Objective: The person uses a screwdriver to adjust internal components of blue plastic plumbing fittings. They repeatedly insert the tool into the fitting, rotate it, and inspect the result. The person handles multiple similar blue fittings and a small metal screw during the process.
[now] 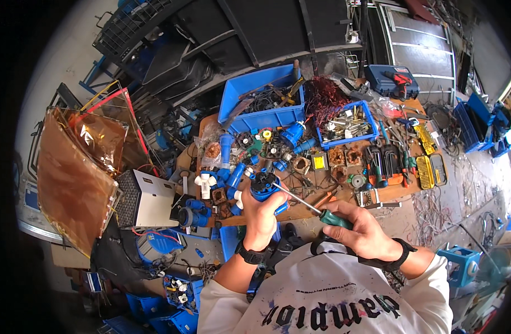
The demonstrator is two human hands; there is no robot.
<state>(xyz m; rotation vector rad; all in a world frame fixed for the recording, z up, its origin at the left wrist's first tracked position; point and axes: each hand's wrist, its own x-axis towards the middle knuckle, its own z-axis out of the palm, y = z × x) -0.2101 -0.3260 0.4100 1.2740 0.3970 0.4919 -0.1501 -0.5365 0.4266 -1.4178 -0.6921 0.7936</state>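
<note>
My left hand (259,218) is wrapped round a blue cylindrical part with a black end (264,182), which looks like a small pump or motor housing, and holds it up at the table's front edge. In my right hand (362,231) is a screwdriver (336,220) with a green handle and a long metal shaft. Its shaft slants up and left, and the tip meets the black end of the part; whether it sits in a screw is too small to tell. Beside my left hand lie more blue cylinders (236,175) and a white pipe fitting (205,185).
The wooden table (400,193) is crowded with parts. At its back stand a large blue bin (261,121) of tools and a shallow blue crate (349,140) of metal pieces. Hex keys, a yellow bit case (425,172) and a blue toolbox (378,83) with a red drill are on the right.
</note>
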